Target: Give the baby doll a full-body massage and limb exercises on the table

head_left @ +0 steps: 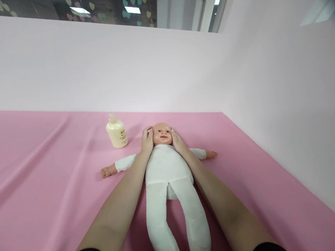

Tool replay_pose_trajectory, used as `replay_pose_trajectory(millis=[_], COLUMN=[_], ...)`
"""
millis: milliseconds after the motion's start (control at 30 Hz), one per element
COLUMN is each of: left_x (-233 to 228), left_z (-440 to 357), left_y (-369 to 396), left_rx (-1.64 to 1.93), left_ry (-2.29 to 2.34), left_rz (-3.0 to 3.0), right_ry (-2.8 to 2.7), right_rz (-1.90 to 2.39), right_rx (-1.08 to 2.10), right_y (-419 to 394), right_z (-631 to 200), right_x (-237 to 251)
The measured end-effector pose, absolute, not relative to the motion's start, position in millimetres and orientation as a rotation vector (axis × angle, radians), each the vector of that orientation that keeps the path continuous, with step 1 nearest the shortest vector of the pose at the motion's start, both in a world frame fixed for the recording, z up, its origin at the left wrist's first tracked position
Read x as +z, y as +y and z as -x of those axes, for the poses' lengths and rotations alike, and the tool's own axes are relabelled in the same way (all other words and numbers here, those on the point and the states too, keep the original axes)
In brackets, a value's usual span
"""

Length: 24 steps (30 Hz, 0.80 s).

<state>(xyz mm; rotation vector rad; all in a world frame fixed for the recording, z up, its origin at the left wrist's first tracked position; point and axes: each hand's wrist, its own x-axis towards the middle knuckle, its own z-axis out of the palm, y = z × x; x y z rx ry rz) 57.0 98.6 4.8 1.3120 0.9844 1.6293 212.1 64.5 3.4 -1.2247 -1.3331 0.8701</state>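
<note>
A baby doll [167,165] with a white cloth body lies face up, its arms stretched out to both sides. My left hand [147,140] rests against the left side of the doll's head [162,133], fingers extended and slightly bent. On the opposite side, my right hand [177,140] lies along the cheek, its fingers stretched toward the temple and partly hidden behind the head. Both palms face inward with the head between them, and neither hand is closed around it. My forearms pass over the doll's arms.
A pale yellow pump bottle [117,134] stands left of the doll's head. Beneath everything is a pink sheet [57,185] with several creases. A white wall [104,68] rises behind and another on the right. Above the back wall is a dark window [107,8] with heart stickers.
</note>
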Motion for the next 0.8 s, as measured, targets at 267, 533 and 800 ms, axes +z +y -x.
replay_pose_trajectory(millis=[267, 533, 800], left_x=[9, 10, 6], left_z=[-54, -53, -51], left_y=[89, 90, 91], left_rx=[1.613, 1.618, 1.607], left_ry=[0.923, 0.877, 0.86], left_rz=[-1.741, -1.691, -1.671], right_ry=[-1.414, -1.424, -1.43], right_rz=[1.284, 1.278, 1.291], right_rx=[0.928, 0.909, 0.929], right_y=[55, 51, 54], right_z=[-209, -208, -210], right_x=[10, 15, 12])
